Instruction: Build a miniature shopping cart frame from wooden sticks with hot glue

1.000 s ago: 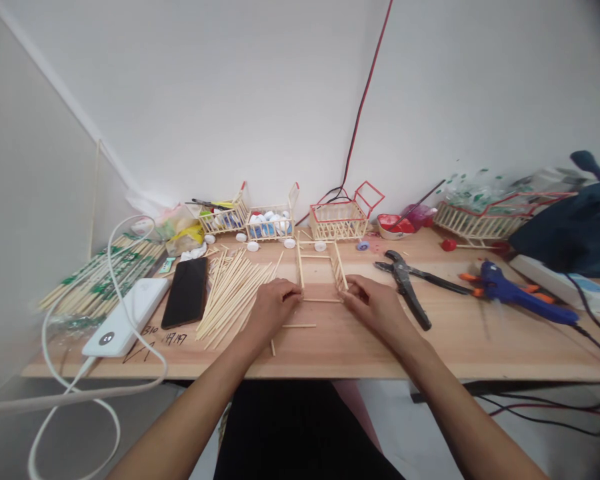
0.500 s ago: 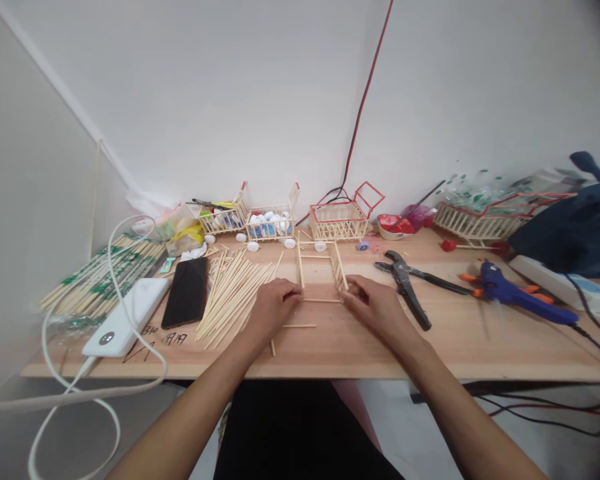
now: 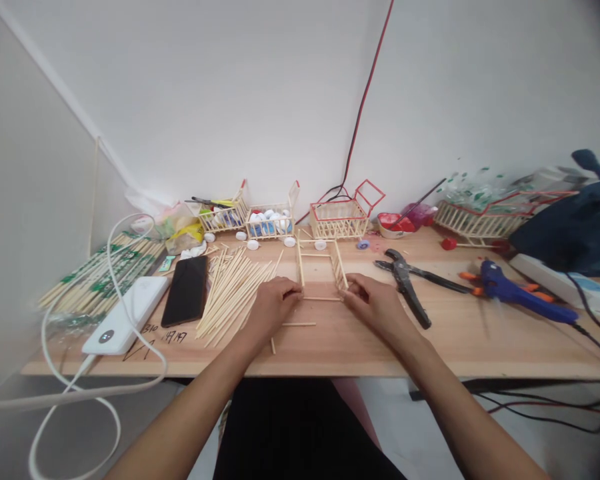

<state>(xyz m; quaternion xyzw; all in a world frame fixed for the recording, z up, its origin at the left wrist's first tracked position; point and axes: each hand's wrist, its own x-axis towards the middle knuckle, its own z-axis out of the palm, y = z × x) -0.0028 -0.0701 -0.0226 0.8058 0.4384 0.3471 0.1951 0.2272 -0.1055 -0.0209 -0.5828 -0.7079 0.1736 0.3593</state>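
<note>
A small frame of thin wooden sticks (image 3: 321, 263) lies on the wooden table (image 3: 360, 340), two ladder-like sides joined by cross sticks. My left hand (image 3: 271, 305) pinches the left end of the nearest cross stick (image 3: 322, 298). My right hand (image 3: 377, 307) pinches its right end, by the frame's right side. Both hands rest on the table with fingers curled. A loose short stick (image 3: 299, 325) lies just in front of my left hand.
A pile of plain sticks (image 3: 230, 290), a black phone (image 3: 186, 290), a white power bank (image 3: 121, 315) and wrapped chopsticks (image 3: 103, 277) lie left. Finished stick carts (image 3: 340, 219) line the wall. Pliers (image 3: 405, 283) and a blue glue gun (image 3: 517, 290) lie right.
</note>
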